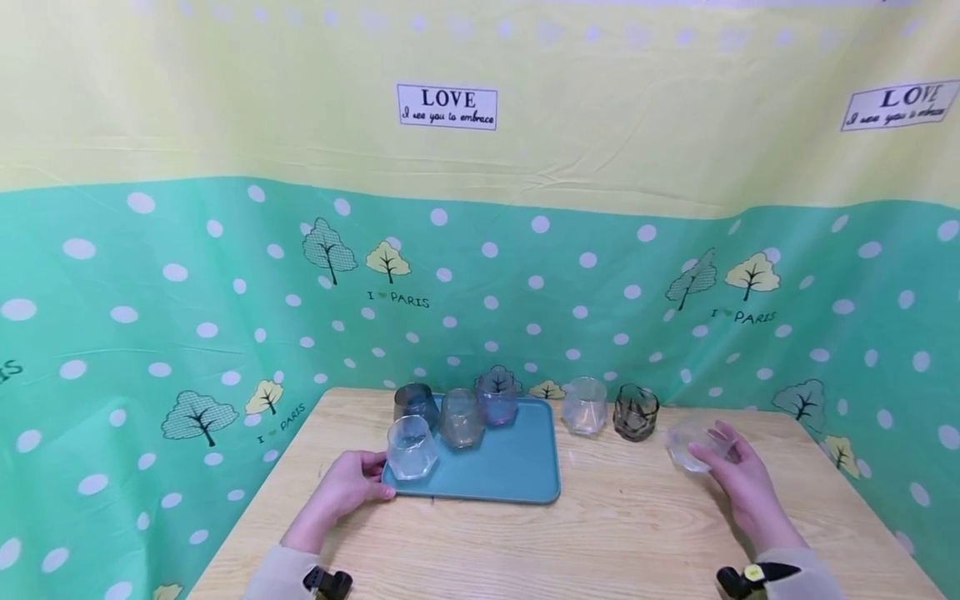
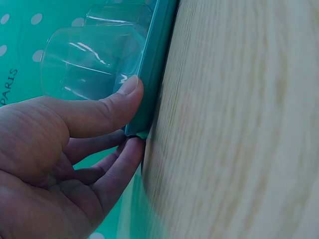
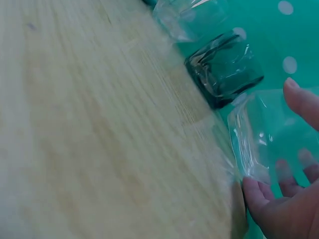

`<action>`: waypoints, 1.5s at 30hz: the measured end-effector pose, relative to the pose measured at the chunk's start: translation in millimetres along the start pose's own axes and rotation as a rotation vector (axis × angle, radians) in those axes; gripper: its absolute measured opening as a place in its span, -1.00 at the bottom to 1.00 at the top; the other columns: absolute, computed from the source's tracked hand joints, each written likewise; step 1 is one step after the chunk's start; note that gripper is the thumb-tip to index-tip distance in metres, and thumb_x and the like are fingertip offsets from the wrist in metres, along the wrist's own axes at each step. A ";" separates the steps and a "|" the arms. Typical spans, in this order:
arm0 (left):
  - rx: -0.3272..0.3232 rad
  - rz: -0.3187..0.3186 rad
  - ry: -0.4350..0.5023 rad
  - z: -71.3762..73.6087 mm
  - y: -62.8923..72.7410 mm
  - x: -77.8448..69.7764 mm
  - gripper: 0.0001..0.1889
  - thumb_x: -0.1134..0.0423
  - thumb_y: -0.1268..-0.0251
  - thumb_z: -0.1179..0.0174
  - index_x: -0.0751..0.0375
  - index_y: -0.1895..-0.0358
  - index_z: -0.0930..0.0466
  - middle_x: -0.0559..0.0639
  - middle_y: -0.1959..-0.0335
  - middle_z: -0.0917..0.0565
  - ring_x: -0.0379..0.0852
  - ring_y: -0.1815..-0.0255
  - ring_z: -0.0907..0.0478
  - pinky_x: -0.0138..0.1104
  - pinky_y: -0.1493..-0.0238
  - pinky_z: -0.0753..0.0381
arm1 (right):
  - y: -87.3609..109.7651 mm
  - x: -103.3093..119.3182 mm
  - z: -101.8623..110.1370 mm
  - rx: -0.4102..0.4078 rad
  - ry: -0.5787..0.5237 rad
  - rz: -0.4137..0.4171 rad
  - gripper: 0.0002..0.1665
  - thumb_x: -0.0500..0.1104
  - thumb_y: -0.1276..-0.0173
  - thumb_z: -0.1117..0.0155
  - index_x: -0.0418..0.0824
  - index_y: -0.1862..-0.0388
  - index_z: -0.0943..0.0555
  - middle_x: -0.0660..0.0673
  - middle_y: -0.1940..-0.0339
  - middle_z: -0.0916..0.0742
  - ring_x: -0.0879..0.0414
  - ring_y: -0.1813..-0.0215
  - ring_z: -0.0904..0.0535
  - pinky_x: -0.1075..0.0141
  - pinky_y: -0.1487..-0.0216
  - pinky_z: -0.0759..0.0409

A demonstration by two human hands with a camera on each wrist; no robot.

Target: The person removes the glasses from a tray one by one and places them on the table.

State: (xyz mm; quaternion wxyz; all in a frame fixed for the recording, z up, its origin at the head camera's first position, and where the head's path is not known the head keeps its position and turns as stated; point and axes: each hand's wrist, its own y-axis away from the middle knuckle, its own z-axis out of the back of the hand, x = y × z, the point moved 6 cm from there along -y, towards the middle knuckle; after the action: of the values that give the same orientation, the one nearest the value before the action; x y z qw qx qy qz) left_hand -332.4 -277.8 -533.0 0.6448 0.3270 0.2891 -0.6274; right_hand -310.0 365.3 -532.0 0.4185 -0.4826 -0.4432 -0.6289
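Note:
My left hand (image 1: 351, 483) pinches the near left corner of a blue-green tray (image 1: 510, 475); in the left wrist view the thumb lies on the rim and fingers are at the underside. A clear faceted glass (image 1: 411, 454) stands on the tray close to that hand. Behind it are a dark grey glass (image 1: 411, 402), a brownish glass (image 1: 461, 421) and a purple-tinted glass (image 1: 497, 400). On the right, my right hand (image 1: 744, 479) holds a clear glass (image 1: 684, 446), tilted, with thumb and fingers around it. Its fingers show through the glass in the right wrist view.
Between tray and right hand, another clear glass (image 1: 584, 408) and a dark smoky glass (image 1: 636, 417) stand on the wooden table (image 1: 600, 533) near its back edge. A green and yellow patterned cloth (image 1: 495, 275) hangs behind and around the table.

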 end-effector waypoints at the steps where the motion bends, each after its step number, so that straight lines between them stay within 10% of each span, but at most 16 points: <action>1: 0.000 -0.002 -0.001 0.2 0.2 -0.2 -0.22 0.39 0.15 -0.71 0.42 -0.30 -0.65 0.14 -0.02 -0.79 0.07 -0.05 -0.71 0.13 -0.26 -0.62 | -2.5 1.1 0.1 -0.009 0.015 0.004 0.28 0.06 -0.50 -0.47 -0.02 -0.82 0.23 -0.17 -0.82 0.06 -0.25 -0.75 0.07 0.16 -0.64 -0.23; 7: -0.001 -0.010 -0.008 1.2 0.9 -2.0 -0.22 0.39 0.16 -0.71 0.43 -0.29 -0.66 0.12 0.01 -0.80 0.07 -0.04 -0.71 0.13 -0.25 -0.62 | -14.8 7.9 -2.5 -0.026 0.069 0.048 0.31 0.07 -0.49 -0.48 -0.01 -0.81 0.27 -0.21 -0.82 0.08 -0.33 -0.76 0.18 -0.25 -0.69 0.10; 45: -0.004 -0.023 -0.011 -1.1 0.6 -3.3 -0.25 0.40 0.12 -0.70 0.43 -0.28 -0.66 0.12 0.01 -0.80 0.08 -0.06 -0.71 0.10 -0.26 -0.64 | -44.4 14.3 -6.0 -0.054 0.280 0.092 0.33 0.18 -0.55 -0.38 -0.23 -0.79 0.34 -0.43 -0.77 0.15 -0.53 -0.69 0.13 -0.36 -0.64 0.04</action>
State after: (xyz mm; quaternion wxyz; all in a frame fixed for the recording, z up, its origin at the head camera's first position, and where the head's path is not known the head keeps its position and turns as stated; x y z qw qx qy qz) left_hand -332.0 -274.9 -531.1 0.6399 0.3188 0.2907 -0.6359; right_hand -356.4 369.6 -525.7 0.4914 -0.4214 -0.3408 -0.6818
